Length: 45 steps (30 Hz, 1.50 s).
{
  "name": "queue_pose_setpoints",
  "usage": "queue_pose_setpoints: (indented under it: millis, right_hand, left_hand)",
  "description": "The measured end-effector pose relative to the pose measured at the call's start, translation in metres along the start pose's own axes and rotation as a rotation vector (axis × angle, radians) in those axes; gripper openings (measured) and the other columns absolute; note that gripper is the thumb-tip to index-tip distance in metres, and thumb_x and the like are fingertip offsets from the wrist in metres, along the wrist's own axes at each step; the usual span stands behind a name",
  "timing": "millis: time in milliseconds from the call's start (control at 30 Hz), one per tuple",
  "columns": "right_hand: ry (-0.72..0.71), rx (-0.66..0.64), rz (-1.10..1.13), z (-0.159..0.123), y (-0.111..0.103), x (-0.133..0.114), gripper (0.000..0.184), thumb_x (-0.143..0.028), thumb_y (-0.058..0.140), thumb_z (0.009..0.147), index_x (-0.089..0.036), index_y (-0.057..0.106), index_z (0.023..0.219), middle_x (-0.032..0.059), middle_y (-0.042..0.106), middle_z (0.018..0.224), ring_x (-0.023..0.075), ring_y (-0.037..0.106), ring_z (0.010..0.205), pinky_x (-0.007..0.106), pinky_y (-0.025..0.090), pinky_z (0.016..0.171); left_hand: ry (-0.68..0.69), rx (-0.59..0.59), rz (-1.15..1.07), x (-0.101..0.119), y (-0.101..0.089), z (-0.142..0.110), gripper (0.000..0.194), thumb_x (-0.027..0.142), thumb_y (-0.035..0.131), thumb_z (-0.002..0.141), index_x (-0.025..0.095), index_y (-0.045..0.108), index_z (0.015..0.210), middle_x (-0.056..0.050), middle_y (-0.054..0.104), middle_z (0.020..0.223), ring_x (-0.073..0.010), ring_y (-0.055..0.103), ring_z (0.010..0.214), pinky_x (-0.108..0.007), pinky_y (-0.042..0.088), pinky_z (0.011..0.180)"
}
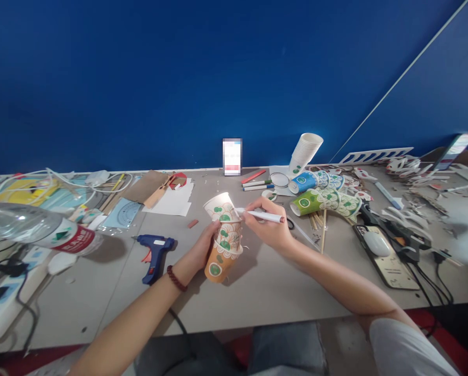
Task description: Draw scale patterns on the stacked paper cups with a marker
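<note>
My left hand (207, 241) is wrapped round the side of a column of paper cups (225, 241) joined end to end. Its lowest cup is orange-brown with a green emblem; the upper ones are white with green and orange patterns and scalloped edges. The column leans slightly over the table. In my right hand (268, 222) a white marker pen (265, 215) with a reddish end is pinched between fingers and thumb. Its tip points left and meets or nearly meets the top cup; I cannot tell which.
A blue hot glue gun (155, 253) lies left of the cups. Further left are a water bottle (61, 235) and power strip (18, 292). Rightward lie blue (302, 181) and green (310, 202) cup columns, a white cup stack (306, 151) and a phone (390, 261). A lit screen (232, 156) stands behind.
</note>
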State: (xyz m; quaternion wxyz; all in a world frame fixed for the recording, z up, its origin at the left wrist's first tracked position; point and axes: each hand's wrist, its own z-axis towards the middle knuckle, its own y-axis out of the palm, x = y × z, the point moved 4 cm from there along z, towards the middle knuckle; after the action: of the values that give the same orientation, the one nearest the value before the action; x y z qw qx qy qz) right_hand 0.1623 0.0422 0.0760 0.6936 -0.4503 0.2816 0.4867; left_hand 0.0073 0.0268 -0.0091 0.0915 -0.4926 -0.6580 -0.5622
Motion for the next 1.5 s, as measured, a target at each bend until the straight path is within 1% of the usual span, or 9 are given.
queue_pose_setpoints:
  millis: [133,200,300,500,733,833,933,1133,1500]
  right_hand:
    - [0.035,0.02,0.105,-0.002,0.001,0.006,0.008,-0.024,0.063,0.075,-0.021,0.055,0.074,0.0008,0.065,0.066,0.0148,0.062,0.057,0.026,0.048,0.049]
    - [0.028,0.032,0.167,-0.003,0.002,0.01,0.01,-0.027,0.063,0.077,-0.022,0.055,0.077,0.0019,0.064,0.07,0.0161,0.062,0.064,0.028,0.051,0.054]
    - [0.029,0.041,0.225,-0.005,0.004,0.015,0.011,-0.031,0.063,0.08,-0.022,0.056,0.081,0.0024,0.064,0.076,0.016,0.061,0.068,0.03,0.053,0.058]
    - [0.01,0.048,0.158,-0.003,0.0,0.008,0.011,-0.03,0.064,0.08,-0.022,0.057,0.081,0.002,0.064,0.077,0.0154,0.062,0.069,0.03,0.053,0.063]
    - [0.065,0.006,0.265,-0.004,0.003,0.007,0.011,-0.03,0.064,0.079,-0.022,0.056,0.081,0.0012,0.064,0.073,0.0149,0.063,0.063,0.028,0.055,0.054]
    - [0.072,0.016,0.236,-0.004,0.004,0.01,0.012,-0.031,0.066,0.078,-0.021,0.058,0.082,0.0016,0.065,0.073,0.0146,0.063,0.061,0.028,0.055,0.052]
    - [0.07,0.017,0.193,-0.004,0.003,0.01,0.013,-0.031,0.067,0.077,-0.021,0.06,0.082,0.0017,0.067,0.073,0.0141,0.063,0.059,0.027,0.053,0.051]
    - [0.085,-0.012,0.169,-0.004,0.003,0.008,0.014,-0.032,0.067,0.077,-0.02,0.064,0.083,0.0024,0.07,0.075,0.0141,0.065,0.058,0.026,0.052,0.052]
    - [0.085,-0.023,0.15,-0.002,0.002,0.009,0.012,-0.03,0.067,0.077,-0.019,0.066,0.083,0.0028,0.071,0.078,0.0135,0.065,0.061,0.025,0.052,0.053]
  left_hand:
    - [-0.017,0.008,-0.028,0.0,-0.002,0.001,0.045,0.05,0.059,0.076,0.012,0.067,0.099,-0.014,0.073,0.09,-0.0287,0.068,0.087,-0.039,0.052,0.078]
    - [-0.021,0.02,-0.047,0.0,-0.004,0.002,0.045,0.05,0.059,0.075,0.013,0.067,0.099,-0.012,0.073,0.089,-0.0287,0.068,0.087,-0.039,0.052,0.078]
    - [-0.024,0.025,-0.061,0.001,-0.005,0.003,0.044,0.049,0.06,0.075,0.014,0.066,0.101,-0.011,0.073,0.088,-0.029,0.068,0.086,-0.04,0.051,0.078]
    - [0.002,-0.007,-0.046,0.005,-0.001,0.003,0.043,0.046,0.056,0.077,0.014,0.066,0.104,-0.011,0.073,0.092,-0.0302,0.068,0.087,-0.044,0.05,0.08]
    - [-0.025,-0.059,-0.074,0.006,-0.003,0.003,0.049,0.048,0.052,0.074,0.009,0.067,0.1,-0.016,0.073,0.091,-0.0326,0.067,0.088,-0.045,0.049,0.081]
    - [-0.03,-0.088,-0.069,0.005,-0.002,0.002,0.055,0.056,0.051,0.075,0.01,0.067,0.101,-0.016,0.072,0.091,-0.0324,0.068,0.088,-0.045,0.05,0.08]
    - [0.015,-0.103,-0.028,0.004,0.001,0.001,0.053,0.057,0.055,0.075,0.011,0.067,0.099,-0.015,0.072,0.091,-0.03,0.068,0.084,-0.041,0.052,0.076]
    - [0.079,-0.097,0.021,0.006,0.004,0.0,0.047,0.054,0.058,0.078,0.012,0.068,0.096,-0.013,0.072,0.091,-0.0259,0.069,0.077,-0.034,0.053,0.065]
    - [0.05,-0.073,0.032,0.005,0.002,-0.001,0.047,0.054,0.059,0.077,0.013,0.067,0.099,-0.014,0.072,0.096,-0.0268,0.069,0.083,-0.035,0.053,0.07]
